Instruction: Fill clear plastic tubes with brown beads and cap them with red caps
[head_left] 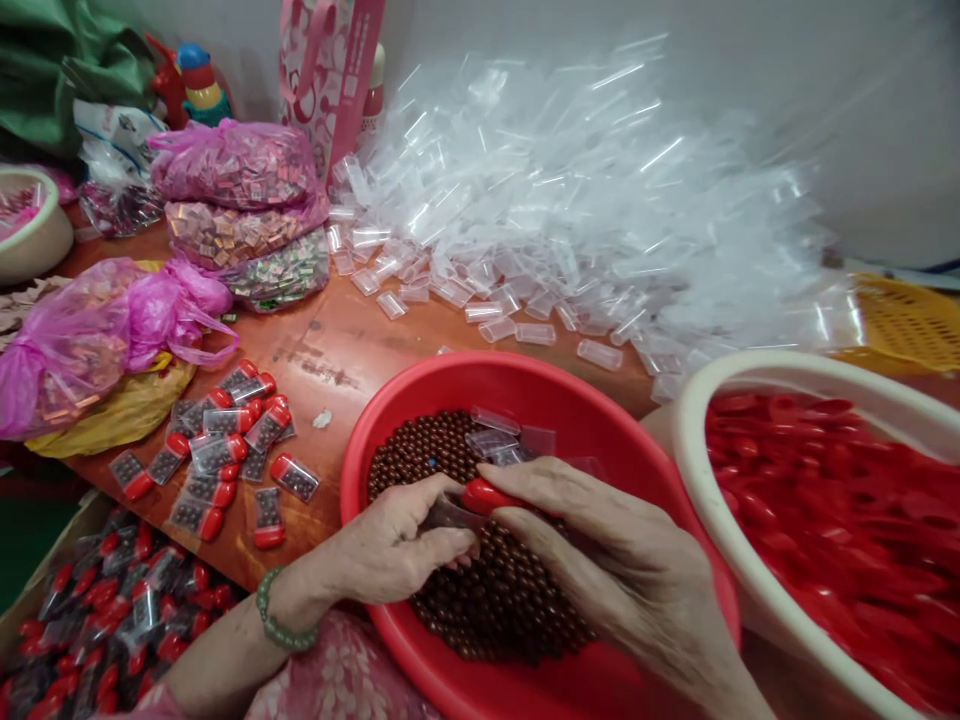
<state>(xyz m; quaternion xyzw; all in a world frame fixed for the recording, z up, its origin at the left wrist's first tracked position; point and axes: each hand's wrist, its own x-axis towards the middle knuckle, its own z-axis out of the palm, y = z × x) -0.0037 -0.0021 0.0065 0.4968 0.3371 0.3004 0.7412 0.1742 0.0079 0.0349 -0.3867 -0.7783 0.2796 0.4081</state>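
Over the red basin [480,368] my left hand [390,545] is closed around a small clear plastic container [450,513]. My right hand [622,545] pinches a red cap [486,495] between thumb and fingers, at the container's mouth. Whether the cap is fully seated cannot be seen. Shiny brown beads [420,450] fill much of the basin beneath both hands. Several loose clear containers [495,440] lie on the beads near my right fingertips. Left of the basin, capped containers [217,455] filled with dark beads lie on the table.
A large heap of clear containers [555,220] covers the table's back. Red caps [825,490] fill a cream basin [694,430] at right. Pink bags [240,165] stand at back left. More capped containers [112,610] fill a box at lower left. A yellow basket [911,325] sits far right.
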